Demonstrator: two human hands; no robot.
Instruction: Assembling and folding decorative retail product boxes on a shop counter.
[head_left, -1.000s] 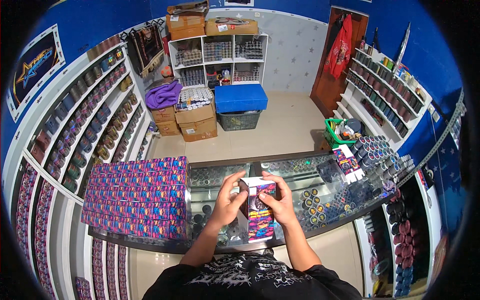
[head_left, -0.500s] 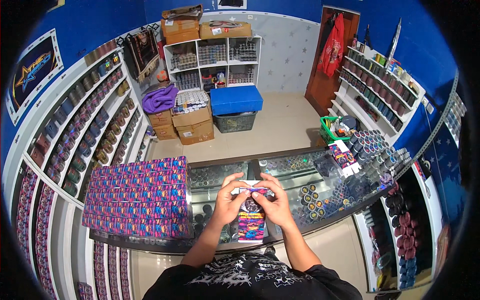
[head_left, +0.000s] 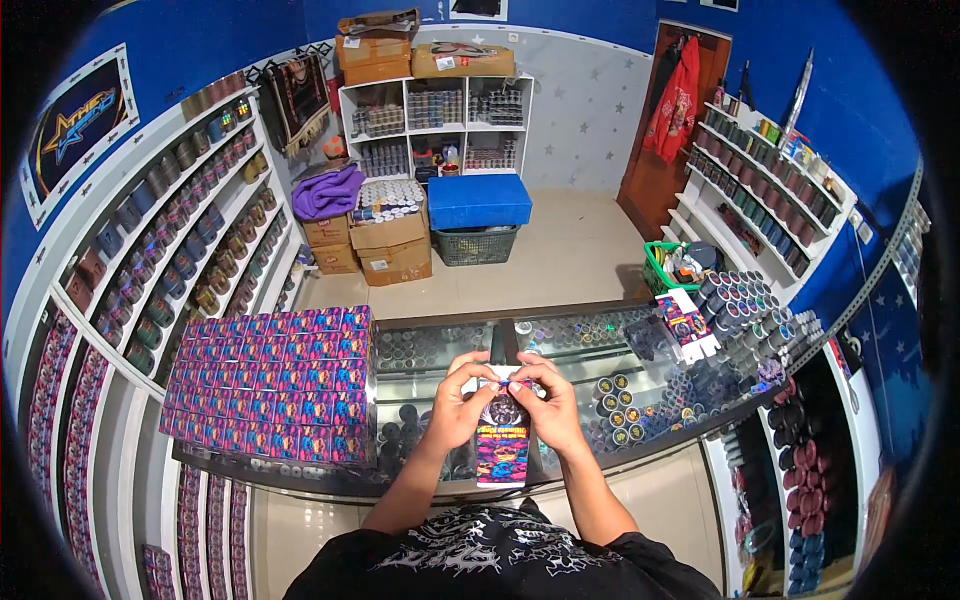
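Note:
A long printed carton (head_left: pixel 503 455), pink, blue and black with yellow lettering and a round dark picture, is held in front of me over the glass counter. My left hand (head_left: pixel 460 408) grips its far left edge, thumb and fingers bent together. On the other side my right hand (head_left: pixel 550 408) pinches the far right edge. Both thumb tips nearly meet at the carton's white far end. Whether that end is folded in or open cannot be made out behind the fingers.
Left on the counter (head_left: pixel 400 488) stands a big block of similar small boxes (head_left: pixel 265 390). To the right lie an unfolded carton (head_left: pixel 688 328), stacked spools (head_left: pixel 750 310) and several round gold-marked discs (head_left: pixel 620 408). Beyond the counter are a green basket (head_left: pixel 655 270), a blue bin (head_left: pixel 480 203) and cardboard boxes (head_left: pixel 395 250).
The whole view has tilted slightly. Both hands stay at the carton's far end, with only small shifts of the fingers and thumbs.

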